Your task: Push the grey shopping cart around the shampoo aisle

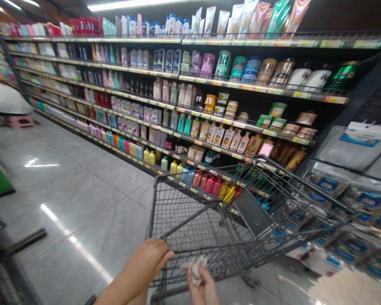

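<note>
Pale cloth, crumpled, is pinched in the right hand's grip beside the shopping cart's near mesh side. From there, the cart's long axis runs rightward; the left hand, nearer its left corner, curls over the rim.

Dark shelves edged with pale price strips run off toward the left under a bright tube light. The glossy grey tiled floor shows white reflections, and a low pink stool stands far back.
</note>
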### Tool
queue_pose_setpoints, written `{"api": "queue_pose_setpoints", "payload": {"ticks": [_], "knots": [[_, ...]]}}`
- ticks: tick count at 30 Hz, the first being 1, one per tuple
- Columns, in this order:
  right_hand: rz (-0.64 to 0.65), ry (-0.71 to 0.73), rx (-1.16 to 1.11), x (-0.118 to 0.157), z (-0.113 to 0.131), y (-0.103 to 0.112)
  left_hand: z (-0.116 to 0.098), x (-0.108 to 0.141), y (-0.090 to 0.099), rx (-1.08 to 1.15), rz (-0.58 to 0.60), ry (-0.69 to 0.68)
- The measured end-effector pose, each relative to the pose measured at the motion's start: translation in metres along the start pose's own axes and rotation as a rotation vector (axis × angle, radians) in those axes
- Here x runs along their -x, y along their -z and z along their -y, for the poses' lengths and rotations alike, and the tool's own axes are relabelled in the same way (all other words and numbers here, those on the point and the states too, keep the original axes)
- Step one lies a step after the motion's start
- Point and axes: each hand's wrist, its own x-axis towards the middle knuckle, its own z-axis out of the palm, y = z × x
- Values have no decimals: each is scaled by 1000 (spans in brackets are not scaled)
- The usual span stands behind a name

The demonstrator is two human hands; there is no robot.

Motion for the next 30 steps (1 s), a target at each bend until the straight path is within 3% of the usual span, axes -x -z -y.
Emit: {"api": "queue_pose_setpoints", "payload": {"ticks": [4, 8, 11, 19, 30], "knots": [[-23, 26, -10, 12, 4, -17, 5, 2, -9, -43, -179, -60], [-151, 108, 34, 17, -15, -20, 0, 0, -21, -66, -429, -128], [-196, 120, 39, 16, -29, -15, -2, 0, -22, -68, -524, -165], [-281, 56, 61, 0, -71, 15, -7, 5, -22, -25, -500, -144], [-222, 160, 284, -22, -103, 68, -7, 11, -32, -26, -465, -111]]}}
